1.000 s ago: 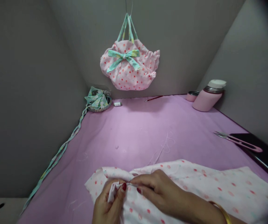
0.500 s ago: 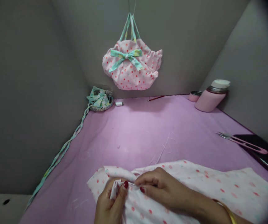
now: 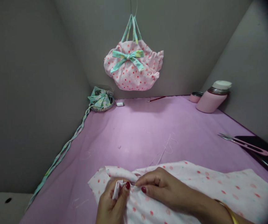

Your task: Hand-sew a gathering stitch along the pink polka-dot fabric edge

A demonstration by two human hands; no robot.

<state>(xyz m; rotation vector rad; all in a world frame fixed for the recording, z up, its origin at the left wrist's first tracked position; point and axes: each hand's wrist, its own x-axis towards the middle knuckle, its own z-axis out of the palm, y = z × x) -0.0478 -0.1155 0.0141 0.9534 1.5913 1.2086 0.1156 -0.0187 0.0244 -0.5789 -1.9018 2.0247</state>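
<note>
A white cotton cloth with red and pink dots [image 3: 208, 183] lies across the front of the table. My left hand [image 3: 113, 200] is closed on it, with a folded edge pinched between thumb and forefinger. Right beside it, my right hand [image 3: 158, 185] pinches what looks like a thin sewing needle at that same edge; the fingertips mostly hide it. Pale thread [image 3: 164, 151] trails over the tabletop behind the cloth.
A dotted pouch with a green bow [image 3: 134, 77] hangs at the back. Pink-handled thread snips [image 3: 246, 144] rest on a black object at right. Beyond stand a pink bottle [image 3: 210, 101] and a pink cup [image 3: 196, 98]. A basket [image 3: 102, 109] with green fabric and a spool [image 3: 120, 104] sit back left.
The view has shifted slightly. Both hands keep their pinch on the cloth edge, and the thin needle line between the fingertips shows less than before.
</note>
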